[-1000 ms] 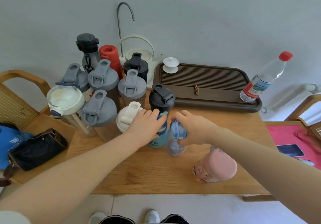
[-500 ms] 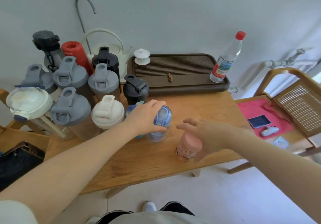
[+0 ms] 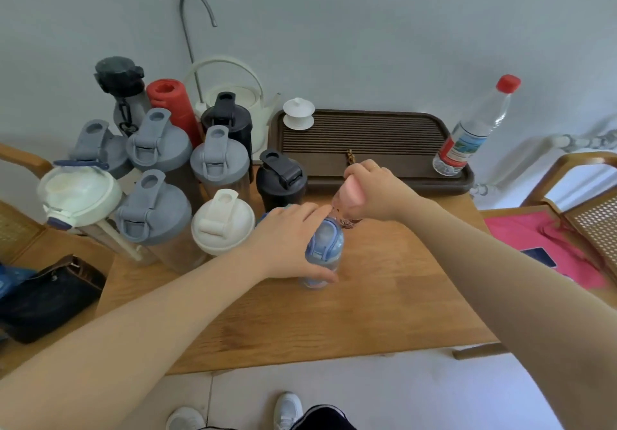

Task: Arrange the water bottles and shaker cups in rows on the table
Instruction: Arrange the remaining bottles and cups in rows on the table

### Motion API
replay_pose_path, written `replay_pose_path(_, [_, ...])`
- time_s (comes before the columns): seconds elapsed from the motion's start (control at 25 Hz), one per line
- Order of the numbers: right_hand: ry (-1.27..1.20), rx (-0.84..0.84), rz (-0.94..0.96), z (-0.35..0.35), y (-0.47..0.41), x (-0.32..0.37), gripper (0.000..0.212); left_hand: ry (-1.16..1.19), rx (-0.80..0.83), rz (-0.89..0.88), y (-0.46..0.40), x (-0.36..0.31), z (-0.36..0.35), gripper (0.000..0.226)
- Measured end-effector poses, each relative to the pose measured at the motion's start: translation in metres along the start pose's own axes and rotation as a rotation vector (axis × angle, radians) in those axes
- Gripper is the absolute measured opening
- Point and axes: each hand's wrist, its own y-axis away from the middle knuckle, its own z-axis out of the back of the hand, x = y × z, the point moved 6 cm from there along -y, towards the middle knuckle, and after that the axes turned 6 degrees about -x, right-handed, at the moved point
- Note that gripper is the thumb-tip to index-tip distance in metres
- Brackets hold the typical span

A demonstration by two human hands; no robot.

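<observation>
The left hand [image 3: 287, 242] is wrapped around a blue-lidded clear bottle [image 3: 323, 252] that stands upright on the wooden counter [image 3: 384, 299]; the thumb lies across the bottle's near side and the fingers curl over its far shoulder, so this grip is clamped on the bottle. The right hand [image 3: 375, 189] grasps a pink-lidded bottle [image 3: 349, 201] by its cap, the grip closed on it; the bottle is tilted, and whether its base touches the counter cannot be told. Taking the blue-lidded clear bottle as landmark: the pink-lidded bottle is just behind and to its right, nearly touching it. A white-lidded shaker cup [image 3: 223, 221] stands just to its left, and a black shaker cup [image 3: 282, 179] just behind and left. Farther left and behind is a tight cluster of grey-lidded shaker cups [image 3: 153, 209], a second black-lidded cup [image 3: 227, 119], a red bottle [image 3: 172, 102], a dark-capped grey bottle [image 3: 122, 89] and a large white-lidded jug [image 3: 78, 192]. Behind the landmark to the right lies a dark slatted tea tray [image 3: 384, 142], with a white lidded cup [image 3: 298, 114] on its left corner and a clear plastic water bottle with a red cap [image 3: 474, 129] on its right corner. A white kettle [image 3: 233, 96] stands behind the cluster. A black bag [image 3: 50, 296] lies well to the left of the landmark.
</observation>
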Motion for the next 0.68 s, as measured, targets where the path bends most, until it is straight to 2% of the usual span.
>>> replay_pose_path(0.16, [-0.021,0.01,0.075,-0.014,-0.028,0.016,0.077,-0.034,-0.192,0.044,-0.003,0.029,0.035,0.069])
replay_pose_path(0.28, [-0.033,-0.022,0.131,-0.016,-0.033,0.027,0.081,-0.201,-0.212,0.151,-0.029,0.054,0.041,0.049])
replay_pose_path(0.4, [-0.114,-0.011,0.11,-0.015,-0.031,0.02,0.098,-0.368,-0.167,0.253,-0.053,0.061,0.032,0.048])
replay_pose_path(0.52, [-0.216,0.02,0.044,-0.012,-0.024,0.006,0.112,-0.463,-0.105,0.337,-0.068,0.062,0.023,0.06])
replay_pose_path(0.68, [-0.287,0.003,0.003,-0.012,-0.017,0.003,0.098,-0.392,-0.004,0.35,-0.079,0.065,0.015,0.058])
